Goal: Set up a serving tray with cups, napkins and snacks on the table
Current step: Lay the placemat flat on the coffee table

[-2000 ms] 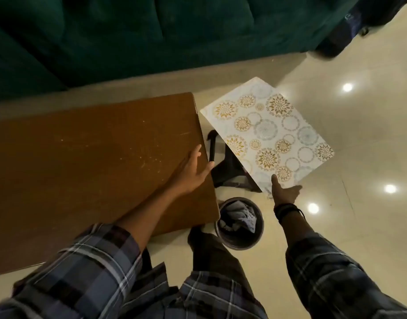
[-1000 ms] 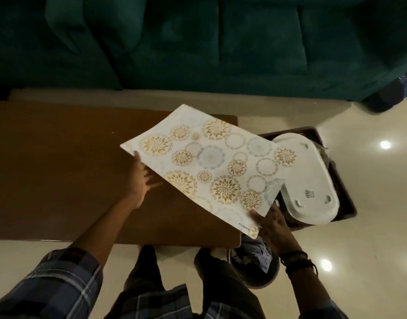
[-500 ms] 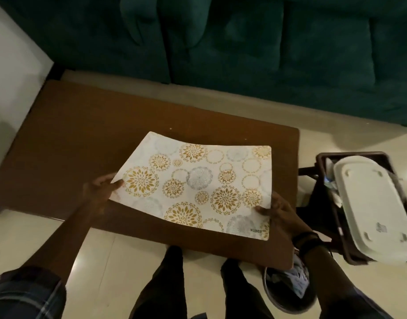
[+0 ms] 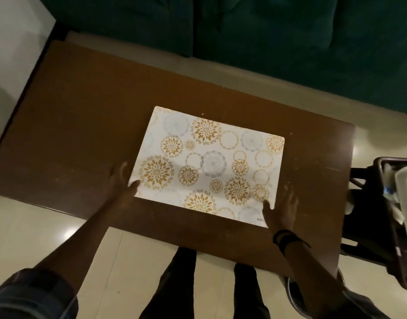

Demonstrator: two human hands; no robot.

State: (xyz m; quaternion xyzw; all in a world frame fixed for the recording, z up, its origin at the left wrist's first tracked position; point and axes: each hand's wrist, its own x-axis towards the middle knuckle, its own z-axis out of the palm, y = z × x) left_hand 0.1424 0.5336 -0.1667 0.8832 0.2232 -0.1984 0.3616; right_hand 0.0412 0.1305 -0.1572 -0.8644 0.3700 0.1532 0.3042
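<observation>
Head view, mat (image 4: 209, 164): white with gold and grey flower rings, flat mid-table (image 4: 71, 134).
Left hand (image 4: 122, 185): fingers straight, thumb on near-left corner.
Right hand (image 4: 281, 210): spread flat, thumb on near-right corner.
Room: bare tabletop all round, widest left.

A home living room, it seems: a dark green sofa (image 4: 266, 42) stands behind a low wooden table (image 4: 83, 134) on a glossy tiled floor (image 4: 37, 238), under dim light.
</observation>
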